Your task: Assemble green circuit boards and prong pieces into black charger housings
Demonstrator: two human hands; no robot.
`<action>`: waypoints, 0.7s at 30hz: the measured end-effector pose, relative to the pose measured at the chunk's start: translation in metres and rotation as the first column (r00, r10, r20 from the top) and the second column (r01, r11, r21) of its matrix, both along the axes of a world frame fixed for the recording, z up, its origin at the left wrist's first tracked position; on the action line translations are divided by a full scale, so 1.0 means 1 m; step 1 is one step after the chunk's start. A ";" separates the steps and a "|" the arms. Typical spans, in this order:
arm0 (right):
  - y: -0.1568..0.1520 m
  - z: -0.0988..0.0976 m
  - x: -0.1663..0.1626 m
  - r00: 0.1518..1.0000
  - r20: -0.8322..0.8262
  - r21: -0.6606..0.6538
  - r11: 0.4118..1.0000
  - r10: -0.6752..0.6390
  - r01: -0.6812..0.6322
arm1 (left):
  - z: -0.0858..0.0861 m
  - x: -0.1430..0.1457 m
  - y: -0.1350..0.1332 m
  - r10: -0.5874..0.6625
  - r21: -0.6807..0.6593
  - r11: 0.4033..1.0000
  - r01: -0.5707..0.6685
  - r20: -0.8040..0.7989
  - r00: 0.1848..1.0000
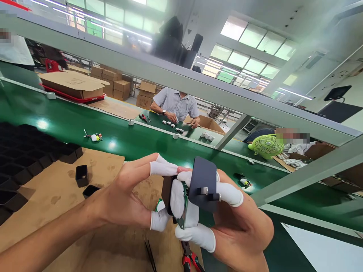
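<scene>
– Where is the black case (pixel 166 190), and how are your hands?
– It is between my two hands, a little below the centre of the frame. My left hand (pixel 124 194) is partly closed: thumb below, fingers above, gripping the case.
– And the other one?
– My right hand (pixel 241 217) is bent around the black plate (pixel 202 179), which has metal prongs, and the green circuit board (pixel 186 209). The board stands at the mouth of the case; how deep it enters, I cannot tell.
– What is under them?
– At the bottom of the frame there are tweezers (pixel 149 251) and, more to the right, red-handled pliers (pixel 186 258). The tweezers lie on the brown sheet (pixel 107 162).
– And farther?
– At the left edge, many black housings (pixel 27 164) stand together. Beyond is the green belt (pixel 62 113). In the upper middle, a co-worker (pixel 180 105) sits near small white pieces; toward the right is a green fan (pixel 267 145).
</scene>
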State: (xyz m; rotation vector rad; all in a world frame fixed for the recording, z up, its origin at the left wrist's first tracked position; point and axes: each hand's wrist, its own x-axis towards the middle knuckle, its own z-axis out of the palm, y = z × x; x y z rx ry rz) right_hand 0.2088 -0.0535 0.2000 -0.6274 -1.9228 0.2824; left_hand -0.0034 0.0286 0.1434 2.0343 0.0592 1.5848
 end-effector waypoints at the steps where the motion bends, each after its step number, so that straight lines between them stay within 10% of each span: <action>1: 0.000 0.000 0.000 1.000 0.002 0.004 1.000 0.001 -0.001 | 0.000 0.000 0.000 -0.003 0.002 1.000 0.003 0.008 1.000; 21: -0.003 -0.009 0.006 0.999 -0.033 -0.007 1.000 0.010 -0.010 | 0.011 -0.003 -0.010 -0.071 -0.056 0.996 0.073 0.034 0.997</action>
